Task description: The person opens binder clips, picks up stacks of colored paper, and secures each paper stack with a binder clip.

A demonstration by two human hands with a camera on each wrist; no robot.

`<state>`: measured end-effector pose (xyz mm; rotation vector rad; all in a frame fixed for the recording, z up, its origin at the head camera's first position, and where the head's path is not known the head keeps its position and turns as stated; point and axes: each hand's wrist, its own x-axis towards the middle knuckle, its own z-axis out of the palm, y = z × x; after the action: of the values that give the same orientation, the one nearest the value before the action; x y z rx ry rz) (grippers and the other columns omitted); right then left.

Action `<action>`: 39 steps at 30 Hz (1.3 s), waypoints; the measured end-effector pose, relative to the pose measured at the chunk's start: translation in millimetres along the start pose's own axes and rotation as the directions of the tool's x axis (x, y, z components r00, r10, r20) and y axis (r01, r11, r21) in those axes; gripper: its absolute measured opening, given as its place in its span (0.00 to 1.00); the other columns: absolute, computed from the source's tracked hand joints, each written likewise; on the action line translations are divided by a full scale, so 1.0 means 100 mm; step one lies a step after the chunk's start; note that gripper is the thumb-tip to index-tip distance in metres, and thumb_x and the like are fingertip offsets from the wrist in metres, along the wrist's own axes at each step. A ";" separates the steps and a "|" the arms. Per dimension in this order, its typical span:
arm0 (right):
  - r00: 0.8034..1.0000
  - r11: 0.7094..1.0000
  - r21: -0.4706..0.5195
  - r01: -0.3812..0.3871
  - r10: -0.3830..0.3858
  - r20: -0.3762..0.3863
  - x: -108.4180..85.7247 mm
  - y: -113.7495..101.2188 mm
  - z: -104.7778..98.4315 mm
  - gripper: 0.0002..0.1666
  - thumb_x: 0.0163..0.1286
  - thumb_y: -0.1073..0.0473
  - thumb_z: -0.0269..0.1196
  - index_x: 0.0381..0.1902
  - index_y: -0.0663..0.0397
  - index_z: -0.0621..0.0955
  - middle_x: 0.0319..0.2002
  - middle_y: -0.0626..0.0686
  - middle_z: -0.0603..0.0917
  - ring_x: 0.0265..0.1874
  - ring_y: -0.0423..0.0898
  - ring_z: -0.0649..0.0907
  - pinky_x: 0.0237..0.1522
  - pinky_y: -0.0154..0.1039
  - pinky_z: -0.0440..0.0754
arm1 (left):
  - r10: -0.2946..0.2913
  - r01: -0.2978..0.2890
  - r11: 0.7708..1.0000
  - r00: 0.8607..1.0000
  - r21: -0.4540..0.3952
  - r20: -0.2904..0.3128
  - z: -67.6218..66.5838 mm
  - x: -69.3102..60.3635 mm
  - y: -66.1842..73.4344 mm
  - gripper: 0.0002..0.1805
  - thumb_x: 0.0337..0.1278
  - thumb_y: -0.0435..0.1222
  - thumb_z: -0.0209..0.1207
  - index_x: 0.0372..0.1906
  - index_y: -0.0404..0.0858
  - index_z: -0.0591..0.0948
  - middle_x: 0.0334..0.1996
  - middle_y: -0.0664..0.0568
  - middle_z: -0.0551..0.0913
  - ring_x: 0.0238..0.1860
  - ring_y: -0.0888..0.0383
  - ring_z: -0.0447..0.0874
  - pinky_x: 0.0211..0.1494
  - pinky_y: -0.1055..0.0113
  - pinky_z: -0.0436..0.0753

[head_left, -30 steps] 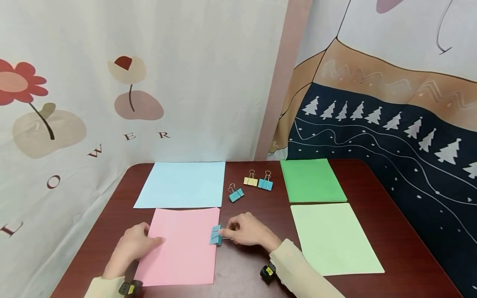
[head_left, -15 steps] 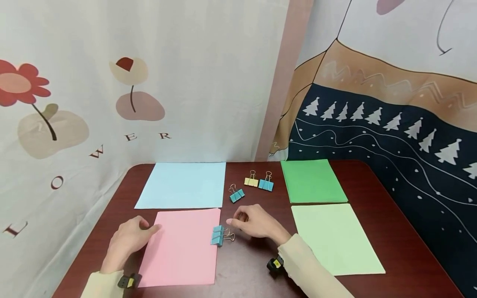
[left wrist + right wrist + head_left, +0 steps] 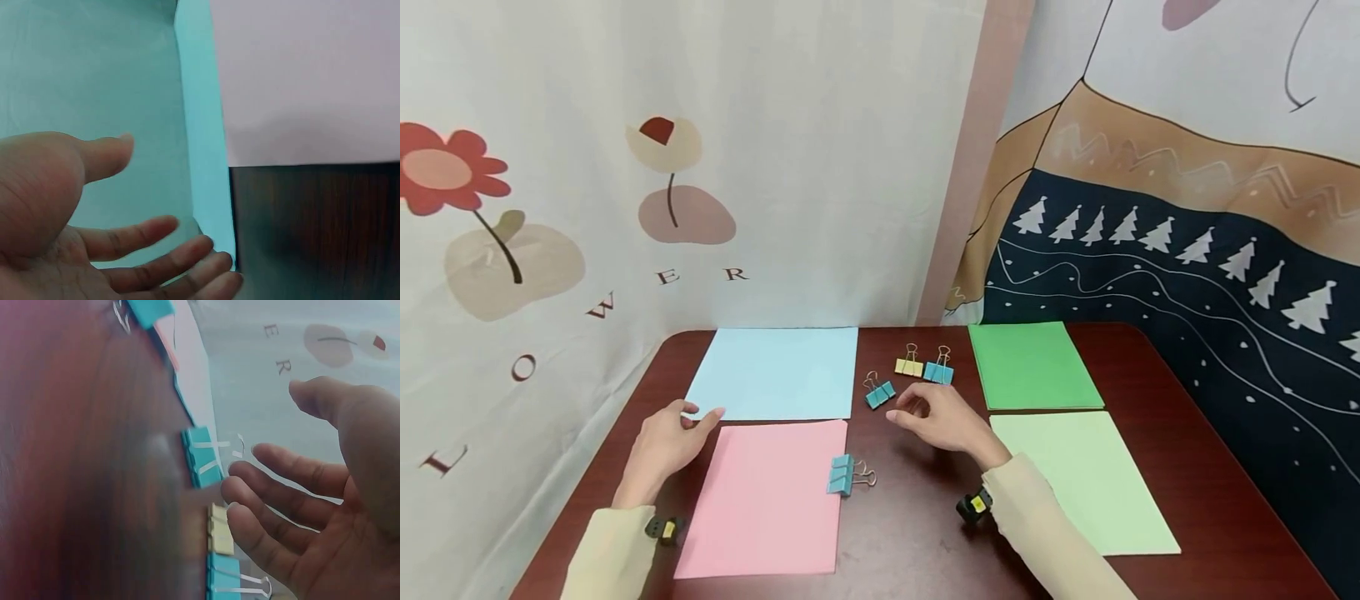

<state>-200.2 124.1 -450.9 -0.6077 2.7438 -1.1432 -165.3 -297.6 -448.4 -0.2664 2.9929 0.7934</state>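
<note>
Pink paper (image 3: 767,500) lies at the near left of the table, with a blue binder clip (image 3: 840,475) on its right edge. My left hand (image 3: 662,446) is at the near left corner of the light blue paper (image 3: 782,375); its spread fingers (image 3: 156,269) hold nothing. I cannot tell whether they touch the sheet. Holding nothing, my right hand (image 3: 947,421) hovers just in front of the loose clips with relaxed fingers. Those are a blue binder clip (image 3: 881,395), a yellow binder clip (image 3: 909,367) and another blue binder clip (image 3: 938,372), which the hand's top edge nearly meets.
Dark green paper (image 3: 1033,367) lies at the back right of the brown table (image 3: 917,542). Light green paper (image 3: 1090,483) is in front of it, partly behind the right sleeve. A printed curtain (image 3: 820,167) hangs along the table's back edge.
My right hand has let go of the clip on the pink paper and moved away toward the loose clips. The left hand has left the pink paper and moved up to the light blue paper.
</note>
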 end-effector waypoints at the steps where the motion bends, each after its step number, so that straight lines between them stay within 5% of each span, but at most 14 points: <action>1: 1.000 1.000 -0.006 -0.006 0.006 -0.010 0.01 0.02 -0.02 0.14 0.68 0.41 0.69 0.43 0.41 0.86 0.36 0.40 0.85 0.36 0.37 0.81 0.41 0.37 0.81 | 0.009 -0.009 1.000 1.000 -0.004 -0.005 0.01 0.03 -0.01 0.44 0.70 0.62 0.53 0.64 0.23 0.71 0.53 0.24 0.80 0.51 0.32 0.82 0.48 0.40 0.81; 11: 0.993 0.997 -0.065 0.032 -0.039 -0.111 0.10 0.21 -0.24 0.16 0.68 0.48 0.71 0.48 0.50 0.85 0.43 0.49 0.87 0.43 0.47 0.84 0.48 0.43 0.81 | 0.128 -0.128 0.992 0.992 -0.020 -0.004 0.08 0.33 -0.10 0.47 0.72 0.61 0.53 0.72 0.22 0.63 0.67 0.20 0.64 0.65 0.24 0.67 0.62 0.29 0.72; 17: 0.989 0.993 -0.117 0.024 -0.041 -0.145 0.19 0.30 -0.37 0.22 0.69 0.49 0.69 0.55 0.55 0.83 0.55 0.57 0.84 0.57 0.56 0.79 0.60 0.55 0.79 | 0.195 -0.195 0.981 0.981 -0.005 0.021 0.10 0.55 -0.13 0.49 0.71 0.60 0.55 0.75 0.23 0.59 0.70 0.20 0.59 0.69 0.24 0.61 0.66 0.28 0.67; 24: 0.985 0.987 -0.159 0.007 -0.035 -0.170 0.33 0.40 -0.46 0.24 0.71 0.51 0.67 0.60 0.56 0.81 0.67 0.56 0.78 0.67 0.56 0.74 0.70 0.57 0.72 | 0.239 -0.241 0.970 0.969 0.031 0.064 0.10 0.83 -0.14 0.48 0.71 0.55 0.57 0.77 0.24 0.57 0.74 0.21 0.54 0.74 0.24 0.51 0.71 0.27 0.61; 32: 0.988 0.982 -0.181 -0.056 0.028 -0.153 0.44 0.57 -0.51 0.31 0.72 0.50 0.65 0.69 0.54 0.75 0.72 0.59 0.73 0.73 0.60 0.70 0.74 0.60 0.67 | 0.240 -0.253 0.964 0.962 0.083 0.133 0.13 1.13 -0.12 0.48 0.71 0.54 0.57 0.78 0.24 0.54 0.76 0.20 0.49 0.77 0.24 0.43 0.74 0.27 0.54; 39: 0.991 0.978 -0.189 -0.092 0.071 -0.115 0.49 0.64 -0.55 0.34 0.73 0.50 0.64 0.73 0.54 0.71 0.73 0.59 0.73 0.74 0.61 0.68 0.75 0.61 0.65 | 0.224 -0.243 0.965 0.958 0.097 0.177 0.16 1.25 -0.20 0.45 0.73 0.48 0.54 0.78 0.21 0.52 0.75 0.18 0.46 0.76 0.21 0.40 0.74 0.26 0.51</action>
<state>-279.0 181.3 -453.7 -0.4596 2.9659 -0.9242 -284.8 -326.1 -481.9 0.1542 2.9319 0.6146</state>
